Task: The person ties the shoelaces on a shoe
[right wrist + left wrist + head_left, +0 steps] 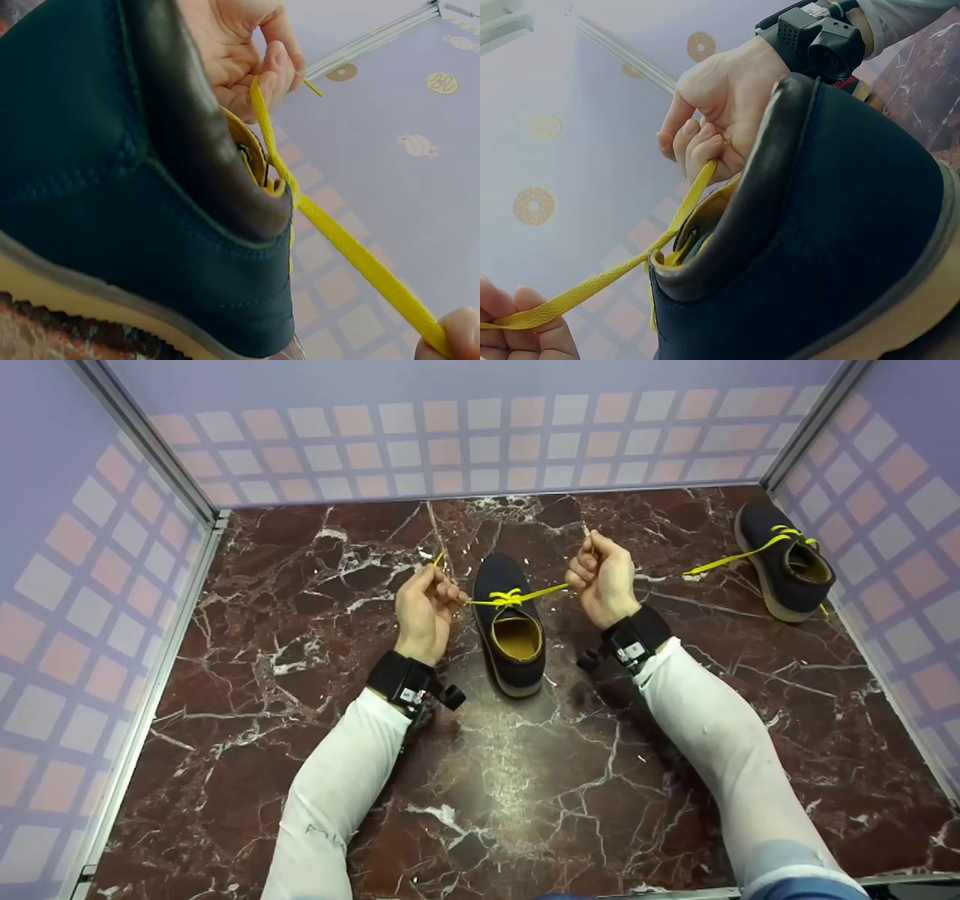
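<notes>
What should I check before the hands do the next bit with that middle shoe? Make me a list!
1. Middle shoe upright, sole down on the tabletop: ok.
2. Left hand holding the yellow lace: ok.
3. Right hand holding the lace's other side: ok.
4. Lace snug where it crosses: cannot tell.
5. Other shoe, lace tucked away: not ok, one end trails onto the tabletop.

Lilac walls [480, 375], pink-white squares [484, 451]; red-brown marbled surface [247, 780]; metal corner strips [146, 435].
</notes>
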Demonstrator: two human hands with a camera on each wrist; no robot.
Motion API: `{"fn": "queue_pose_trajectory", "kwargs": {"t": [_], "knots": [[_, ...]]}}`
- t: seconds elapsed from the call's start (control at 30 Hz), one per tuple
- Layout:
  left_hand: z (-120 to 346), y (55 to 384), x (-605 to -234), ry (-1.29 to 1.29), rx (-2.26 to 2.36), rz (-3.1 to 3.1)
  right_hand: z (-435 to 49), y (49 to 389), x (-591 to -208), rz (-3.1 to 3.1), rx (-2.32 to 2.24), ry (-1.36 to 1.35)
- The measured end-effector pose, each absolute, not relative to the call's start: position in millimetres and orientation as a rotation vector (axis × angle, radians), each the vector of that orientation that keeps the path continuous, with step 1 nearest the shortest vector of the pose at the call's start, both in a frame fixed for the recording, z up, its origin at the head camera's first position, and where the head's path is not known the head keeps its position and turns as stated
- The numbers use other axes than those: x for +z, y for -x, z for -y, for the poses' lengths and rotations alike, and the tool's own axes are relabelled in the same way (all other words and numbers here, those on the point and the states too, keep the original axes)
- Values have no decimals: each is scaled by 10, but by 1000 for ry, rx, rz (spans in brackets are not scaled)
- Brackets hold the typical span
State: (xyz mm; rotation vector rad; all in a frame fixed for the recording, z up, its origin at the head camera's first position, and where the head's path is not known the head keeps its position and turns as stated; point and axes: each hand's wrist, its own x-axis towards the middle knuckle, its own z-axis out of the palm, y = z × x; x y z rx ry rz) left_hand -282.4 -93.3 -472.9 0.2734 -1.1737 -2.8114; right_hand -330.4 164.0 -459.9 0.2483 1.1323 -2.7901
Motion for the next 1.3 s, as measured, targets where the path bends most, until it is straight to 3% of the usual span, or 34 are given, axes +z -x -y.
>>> {"fn": "queue_pose_trajectory", "kwargs": {"t": [0.5,1.07,1.3], "knots": [[1014,2841,-4858,-357,-2780,1176,-1761,3275,-4756,-1151,-2770,-313],[1052,2868,-4849,-338,-2823,1222,-1774,3251,-4780,-1276,-2784,-211],[1152,2905,-4744,-263,-2599,1654,-1787,3262,-4787,-1552,-2709,-103]]}}
